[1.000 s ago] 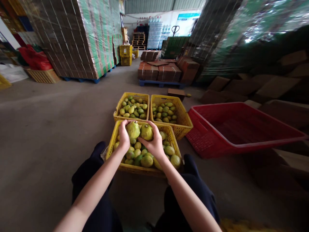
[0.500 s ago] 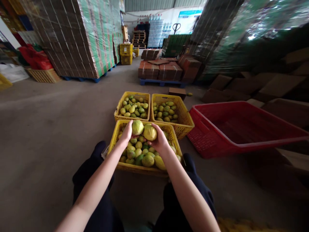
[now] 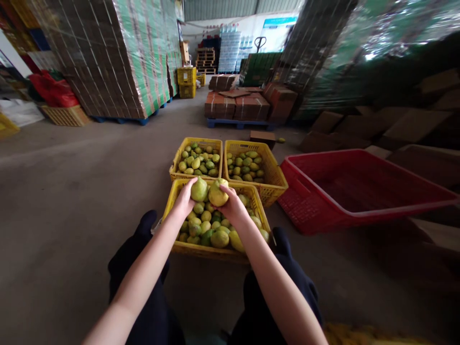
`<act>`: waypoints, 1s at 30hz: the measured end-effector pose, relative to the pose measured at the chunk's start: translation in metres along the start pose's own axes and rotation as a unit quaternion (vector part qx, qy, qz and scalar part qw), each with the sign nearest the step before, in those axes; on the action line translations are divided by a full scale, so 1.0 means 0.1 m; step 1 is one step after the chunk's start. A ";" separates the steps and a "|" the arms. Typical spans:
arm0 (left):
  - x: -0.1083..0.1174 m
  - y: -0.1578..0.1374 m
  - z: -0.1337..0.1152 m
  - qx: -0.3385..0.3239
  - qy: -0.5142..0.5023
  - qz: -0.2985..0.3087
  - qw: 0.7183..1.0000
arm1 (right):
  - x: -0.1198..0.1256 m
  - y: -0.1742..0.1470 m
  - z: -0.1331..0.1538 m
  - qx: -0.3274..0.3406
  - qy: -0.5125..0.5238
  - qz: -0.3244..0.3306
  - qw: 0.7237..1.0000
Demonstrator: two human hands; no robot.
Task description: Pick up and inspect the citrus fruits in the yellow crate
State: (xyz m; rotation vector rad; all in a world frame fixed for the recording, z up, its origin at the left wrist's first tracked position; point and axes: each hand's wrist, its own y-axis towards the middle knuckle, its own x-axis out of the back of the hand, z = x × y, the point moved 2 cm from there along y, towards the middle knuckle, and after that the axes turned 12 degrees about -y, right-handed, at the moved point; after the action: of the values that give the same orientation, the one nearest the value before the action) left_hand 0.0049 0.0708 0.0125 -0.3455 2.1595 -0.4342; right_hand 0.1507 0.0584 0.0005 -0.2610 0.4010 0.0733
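A pale green-yellow lemon (image 3: 199,189) rests in my left hand (image 3: 185,199), with the fingers curled round its outer side. Close beside it, a yellower lemon (image 3: 217,193) is gripped by my right hand (image 3: 233,207), the thumb lying over its side. Both fruits are held above the far part of the front yellow crate (image 3: 212,252). Inside that crate lie many loose lemons (image 3: 220,238) in green and yellow, partly hidden by my hands and forearms.
Two more yellow crates of lemons, a left one (image 3: 175,168) and a right one (image 3: 275,187), stand just beyond the front crate. A big red bin (image 3: 305,208) is at the right. Flattened cartons (image 3: 251,106) lie on a blue pallet farther back. Wrapped stacks (image 3: 108,62) rise behind.
Both hands have shifted slightly left with their lemons. The right hand's lemon has turned and sits a little higher, with the thumb now farther over it. The crates are where they were.
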 end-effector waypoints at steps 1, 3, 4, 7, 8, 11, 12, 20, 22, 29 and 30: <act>-0.01 -0.02 -0.01 0.008 -0.001 0.006 1.000 | -0.01 -0.01 0.00 0.012 -0.002 0.002 1.000; -0.03 -0.06 -0.02 0.024 -0.004 0.018 1.000 | -0.03 -0.03 0.02 0.013 -0.003 0.009 1.000; -0.04 -0.07 -0.03 0.029 -0.009 0.022 0.999 | -0.05 -0.05 0.03 0.016 -0.002 0.017 1.000; -0.07 -0.10 -0.06 0.029 -0.048 0.017 0.998 | -0.09 -0.08 0.07 0.001 -0.005 0.031 1.000; -0.07 -0.10 -0.07 0.030 -0.071 0.011 0.997 | -0.10 -0.08 0.08 -0.010 0.000 0.025 1.000; -0.09 -0.13 -0.09 0.046 -0.149 -0.004 0.988 | -0.09 -0.08 0.12 -0.044 0.056 -0.020 0.997; -0.09 -0.13 -0.08 0.052 -0.165 -0.013 0.985 | -0.09 -0.08 0.13 -0.053 0.078 -0.035 0.995; 0.01 -0.04 0.00 0.049 -0.159 -0.081 0.983 | -0.06 -0.09 0.18 -0.072 0.102 -0.055 0.991; -0.01 -0.03 0.02 0.068 -0.184 -0.061 0.979 | -0.07 -0.09 0.16 -0.100 0.107 -0.064 0.987; -0.16 -0.10 -0.02 0.104 -0.237 0.004 0.966 | -0.16 -0.14 0.20 -0.094 0.150 -0.073 0.982; -0.17 -0.11 -0.03 0.097 -0.226 0.003 0.969 | -0.16 -0.15 0.21 -0.087 0.150 -0.074 0.982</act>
State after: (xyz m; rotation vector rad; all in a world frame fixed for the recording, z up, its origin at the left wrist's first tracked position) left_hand 0.0130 0.0680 0.0308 -0.2946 1.6604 -0.5043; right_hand 0.1459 0.0489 0.0291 -0.4756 0.6748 -0.0788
